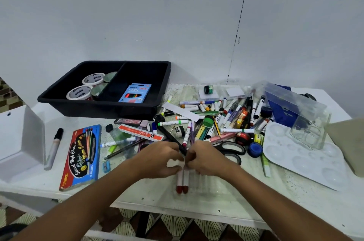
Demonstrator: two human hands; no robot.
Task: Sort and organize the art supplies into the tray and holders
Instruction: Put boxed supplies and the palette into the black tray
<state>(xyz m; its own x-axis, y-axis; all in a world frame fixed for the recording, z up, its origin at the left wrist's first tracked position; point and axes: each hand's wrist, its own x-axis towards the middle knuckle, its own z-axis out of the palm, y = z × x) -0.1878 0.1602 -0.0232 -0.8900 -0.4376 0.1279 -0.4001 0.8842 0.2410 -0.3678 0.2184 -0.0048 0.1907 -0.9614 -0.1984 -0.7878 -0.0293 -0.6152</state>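
Left hand: the left hand (pixel 159 159) has fingers curled, its grip pinching a bunch of white markers with red caps (pixel 182 180) at the near edge of the surface (pixel 256 197).
Right hand: the right hand (pixel 204 159) meets the left over the same bunch, fingers curled and clenched around the marker barrels.
Black tray: the black tray (pixel 110 106) sits at the back left, split into two compartments; the left one holds tape rolls (pixel 86 87), the right one a blue box of neon pencils (pixel 135 92).
Loose pile: a heap of markers and pens (pixel 216 120) lies right of the tray (small paint pots mixed in), with black-handled scissors (pixel 231 149) at its near edge.
Clear holder: a clear plastic organizer (pixel 307 120) rests on its side on a white paint palette (pixel 307 162).
Left side: a water colour box (pixel 82 157) lies flat beside a black-capped marker (pixel 54 148).
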